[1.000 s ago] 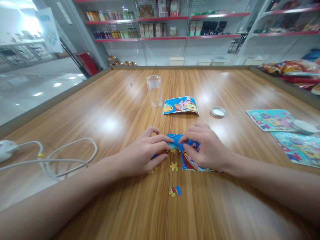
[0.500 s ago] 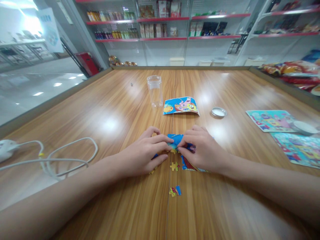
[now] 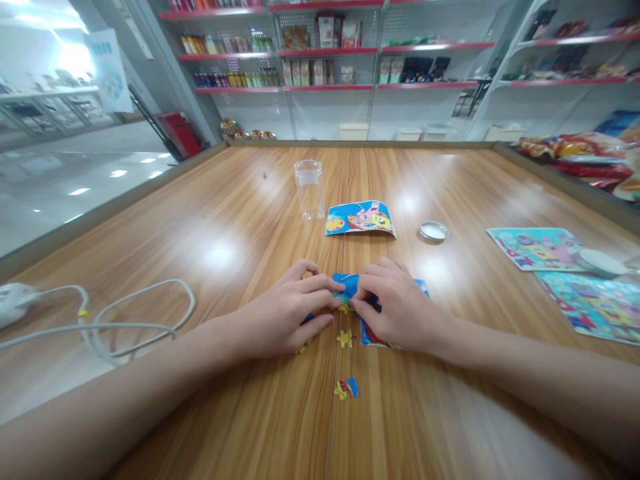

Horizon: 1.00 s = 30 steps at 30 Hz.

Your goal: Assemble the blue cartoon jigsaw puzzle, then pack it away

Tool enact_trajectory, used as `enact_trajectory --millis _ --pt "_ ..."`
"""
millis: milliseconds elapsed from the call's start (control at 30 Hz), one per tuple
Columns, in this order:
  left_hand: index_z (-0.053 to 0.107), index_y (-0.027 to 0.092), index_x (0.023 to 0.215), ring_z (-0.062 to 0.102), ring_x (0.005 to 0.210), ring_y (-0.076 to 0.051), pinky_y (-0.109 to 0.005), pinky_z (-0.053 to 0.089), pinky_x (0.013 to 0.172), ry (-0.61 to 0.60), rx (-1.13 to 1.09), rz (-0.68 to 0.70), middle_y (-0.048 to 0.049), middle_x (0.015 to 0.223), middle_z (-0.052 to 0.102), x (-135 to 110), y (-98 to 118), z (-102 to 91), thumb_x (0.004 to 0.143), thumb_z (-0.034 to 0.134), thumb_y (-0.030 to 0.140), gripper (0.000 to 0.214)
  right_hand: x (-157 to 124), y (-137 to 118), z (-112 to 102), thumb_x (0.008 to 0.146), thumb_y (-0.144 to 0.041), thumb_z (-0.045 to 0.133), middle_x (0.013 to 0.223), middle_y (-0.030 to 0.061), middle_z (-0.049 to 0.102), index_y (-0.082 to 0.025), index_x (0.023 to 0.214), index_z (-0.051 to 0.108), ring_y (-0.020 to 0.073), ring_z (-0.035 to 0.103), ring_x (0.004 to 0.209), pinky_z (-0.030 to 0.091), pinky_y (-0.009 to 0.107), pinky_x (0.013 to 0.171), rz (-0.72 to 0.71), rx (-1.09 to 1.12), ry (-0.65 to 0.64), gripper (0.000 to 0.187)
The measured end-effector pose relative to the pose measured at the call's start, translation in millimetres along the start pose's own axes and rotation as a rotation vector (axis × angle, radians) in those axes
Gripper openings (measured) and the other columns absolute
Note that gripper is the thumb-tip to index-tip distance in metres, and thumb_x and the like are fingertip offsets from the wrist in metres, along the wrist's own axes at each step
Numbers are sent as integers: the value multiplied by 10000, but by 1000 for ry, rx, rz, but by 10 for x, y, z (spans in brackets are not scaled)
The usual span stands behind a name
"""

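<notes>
A partly joined jigsaw puzzle (image 3: 345, 280) with a blue cartoon picture lies on the table, much of it covered by my hands. My left hand (image 3: 297, 310) rests flat from the left, fingers stretched and apart, fingertips on the puzzle's left part. From the right, my right hand (image 3: 400, 307) pinches thumb and index at a yellow-edged puzzle piece (image 3: 345, 309) by the puzzle's inner edge; the fingers partly hide it. Nearer me lie a loose yellow piece (image 3: 345, 339) and a small yellow, red and blue cluster of pieces (image 3: 347, 388). More pieces peek out under my left hand.
Beyond the puzzle stand a clear plastic jar (image 3: 310, 190), a curled picture card (image 3: 360, 219) and a round lid (image 3: 434, 231). At right lie two cartoon sheets (image 3: 530, 247) with a white disc (image 3: 600, 262) on them. A white cable (image 3: 145, 293) loops at left.
The camera view has tilted slightly, so the scene sits a little lower. My right fingertips have shifted only slightly at the puzzle; my left hand stays in place.
</notes>
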State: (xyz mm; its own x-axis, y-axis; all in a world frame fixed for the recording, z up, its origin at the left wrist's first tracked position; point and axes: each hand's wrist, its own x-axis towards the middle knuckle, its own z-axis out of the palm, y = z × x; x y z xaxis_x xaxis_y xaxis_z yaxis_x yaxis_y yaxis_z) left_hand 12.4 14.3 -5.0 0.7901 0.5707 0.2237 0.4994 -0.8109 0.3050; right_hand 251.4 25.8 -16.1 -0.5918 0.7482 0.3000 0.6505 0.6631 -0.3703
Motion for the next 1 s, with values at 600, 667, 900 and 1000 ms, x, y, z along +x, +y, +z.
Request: enact_trajectory --millis 600,667,900,1000 --pt "616 200 1191 501 1179 -224 -443 356 1110 -31 28 13 -64 1341 597 7 11 -12 991 515 221 225 39 124 -63 774 -246 710 918 18 640 -215 932 628 223 561 912 335 361 796 148 66 13 181" --pt "596 206 1256 496 1194 -231 -445 357 1110 -33 50 22 -69 1352 590 14 15 -9 997 502 221 276 39 130 -49 773 -253 715 937 19 645 -219 953 631 225 564 924 334 363 808 143 62 -1 201" --pt "590 221 1277 480 1205 -242 -450 372 1095 -4 78 71 -76 1384 556 -1 -20 -30 979 530 198 305 28 121 -142 795 -91 582 849 17 620 -188 868 631 186 567 858 322 346 785 73 80 172 130" --pt "615 208 1222 485 1165 -246 -428 412 1043 60 89 37 -89 1309 578 -6 -53 -76 966 544 186 266 13 126 -166 811 -104 582 846 29 602 -190 916 682 194 558 864 318 350 786 4 45 187 169"
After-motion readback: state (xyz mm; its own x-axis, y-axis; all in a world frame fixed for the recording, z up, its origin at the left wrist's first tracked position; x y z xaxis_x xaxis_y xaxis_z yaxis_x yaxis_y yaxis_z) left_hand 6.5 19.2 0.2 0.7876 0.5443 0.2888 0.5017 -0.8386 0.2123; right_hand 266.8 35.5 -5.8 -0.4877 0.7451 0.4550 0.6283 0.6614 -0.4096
